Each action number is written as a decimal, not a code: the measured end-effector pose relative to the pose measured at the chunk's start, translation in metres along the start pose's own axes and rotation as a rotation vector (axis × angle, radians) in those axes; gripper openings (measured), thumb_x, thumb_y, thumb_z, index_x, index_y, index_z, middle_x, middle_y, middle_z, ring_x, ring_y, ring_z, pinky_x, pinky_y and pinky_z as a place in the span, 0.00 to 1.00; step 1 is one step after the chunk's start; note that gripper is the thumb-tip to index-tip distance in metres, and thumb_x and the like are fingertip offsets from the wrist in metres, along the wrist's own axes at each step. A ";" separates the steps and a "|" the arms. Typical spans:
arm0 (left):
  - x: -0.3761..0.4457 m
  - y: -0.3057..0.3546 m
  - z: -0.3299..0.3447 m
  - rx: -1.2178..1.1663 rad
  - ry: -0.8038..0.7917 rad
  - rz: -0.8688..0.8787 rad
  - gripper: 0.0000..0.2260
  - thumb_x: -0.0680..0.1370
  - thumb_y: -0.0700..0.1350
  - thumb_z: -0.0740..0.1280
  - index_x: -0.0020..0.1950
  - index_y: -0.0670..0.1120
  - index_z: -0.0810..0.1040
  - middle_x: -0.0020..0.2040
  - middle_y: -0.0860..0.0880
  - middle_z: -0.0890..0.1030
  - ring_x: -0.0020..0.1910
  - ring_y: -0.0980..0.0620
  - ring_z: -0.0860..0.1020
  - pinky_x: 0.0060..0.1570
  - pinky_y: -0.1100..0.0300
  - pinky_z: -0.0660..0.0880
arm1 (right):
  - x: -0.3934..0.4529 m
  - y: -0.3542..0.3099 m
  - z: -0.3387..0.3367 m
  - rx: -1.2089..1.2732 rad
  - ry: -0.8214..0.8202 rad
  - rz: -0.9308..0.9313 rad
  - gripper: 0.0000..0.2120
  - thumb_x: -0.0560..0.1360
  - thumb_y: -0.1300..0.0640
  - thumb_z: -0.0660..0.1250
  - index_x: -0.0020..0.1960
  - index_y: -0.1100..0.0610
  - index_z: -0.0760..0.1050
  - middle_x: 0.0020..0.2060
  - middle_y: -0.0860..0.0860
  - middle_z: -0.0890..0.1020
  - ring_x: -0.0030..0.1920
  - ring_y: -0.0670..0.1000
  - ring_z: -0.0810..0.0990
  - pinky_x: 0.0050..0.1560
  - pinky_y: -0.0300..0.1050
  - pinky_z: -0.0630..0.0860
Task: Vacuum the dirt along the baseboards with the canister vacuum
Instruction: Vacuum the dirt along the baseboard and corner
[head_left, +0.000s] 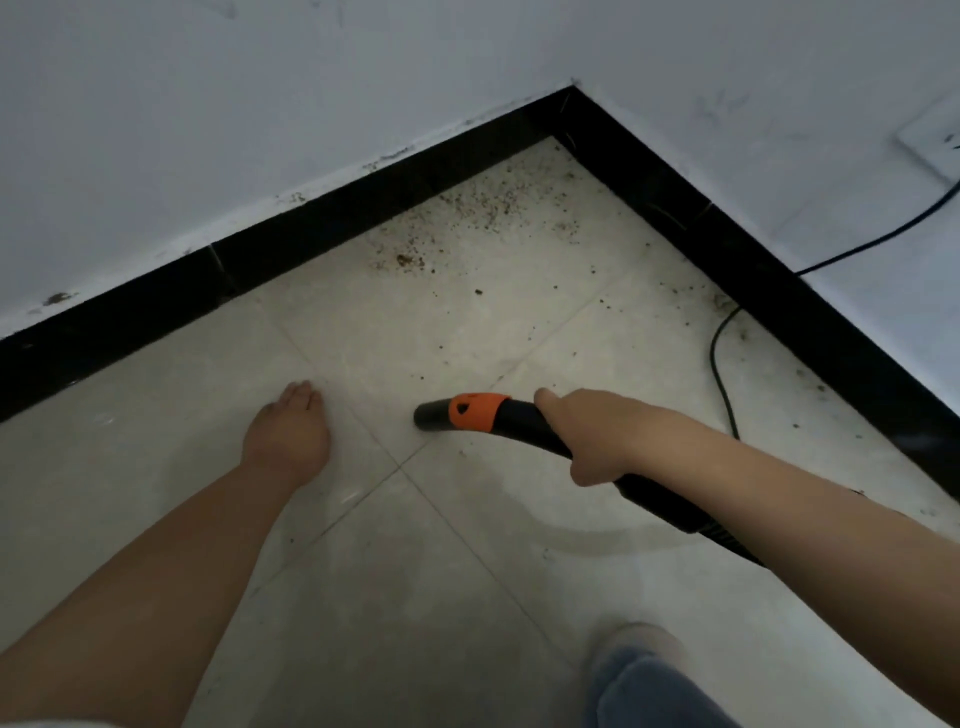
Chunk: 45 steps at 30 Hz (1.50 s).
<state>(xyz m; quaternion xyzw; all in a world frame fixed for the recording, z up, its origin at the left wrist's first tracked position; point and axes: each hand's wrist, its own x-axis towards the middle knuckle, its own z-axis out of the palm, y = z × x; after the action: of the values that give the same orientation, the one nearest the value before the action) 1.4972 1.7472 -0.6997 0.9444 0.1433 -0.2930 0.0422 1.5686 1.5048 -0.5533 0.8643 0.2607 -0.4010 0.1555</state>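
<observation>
The right hand (592, 436) is curled around the black vacuum hose (524, 421), with the thumb below and the fingers hidden behind the tube, so how tightly they hold is not visible. The hand grips just behind the orange collar (478, 410), and the open black nozzle (428, 415) points to the left, low over the pale tiled floor (415, 571); whether it touches the tiles cannot be told. The left hand (291, 426) holds nothing: its fingers are straight and together, and it reaches down toward the floor, near the nozzle but apart from it. The brown dirt (467, 213) lies beyond the nozzle, scattered in the corner where the two black baseboards (363, 202) meet, well apart from the nozzle. A black cable (719, 364) runs along the floor to the right of the nozzle and up the wall toward a white socket (935, 140), which is cut off by the edge. The hose goes under the right forearm and disappears. The canister itself is not in view. A knee in blue jeans (644, 686) shows below the hose.
</observation>
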 end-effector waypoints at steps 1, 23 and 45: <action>0.002 0.007 -0.002 -0.005 0.018 0.013 0.23 0.83 0.42 0.47 0.77 0.38 0.45 0.78 0.44 0.45 0.77 0.49 0.47 0.74 0.58 0.48 | -0.006 0.004 0.006 0.000 -0.003 0.007 0.25 0.72 0.65 0.63 0.65 0.58 0.58 0.34 0.50 0.65 0.31 0.48 0.67 0.28 0.40 0.65; -0.002 0.037 0.009 -0.041 0.046 -0.024 0.23 0.82 0.42 0.47 0.77 0.38 0.48 0.78 0.43 0.47 0.77 0.48 0.48 0.74 0.55 0.52 | 0.057 -0.016 -0.026 0.259 0.174 0.033 0.26 0.73 0.65 0.64 0.68 0.61 0.59 0.35 0.51 0.65 0.34 0.50 0.70 0.28 0.40 0.65; 0.000 0.010 -0.041 -0.032 -0.040 -0.258 0.23 0.84 0.46 0.47 0.77 0.40 0.47 0.78 0.44 0.46 0.77 0.49 0.48 0.75 0.56 0.51 | 0.115 0.000 -0.079 0.413 0.253 -0.011 0.27 0.72 0.65 0.65 0.68 0.61 0.59 0.44 0.55 0.70 0.42 0.54 0.72 0.41 0.44 0.71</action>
<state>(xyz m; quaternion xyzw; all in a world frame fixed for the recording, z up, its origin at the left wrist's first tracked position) 1.5219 1.7445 -0.6659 0.9112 0.2676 -0.3124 0.0221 1.6793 1.5806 -0.5927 0.9196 0.1954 -0.3354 -0.0607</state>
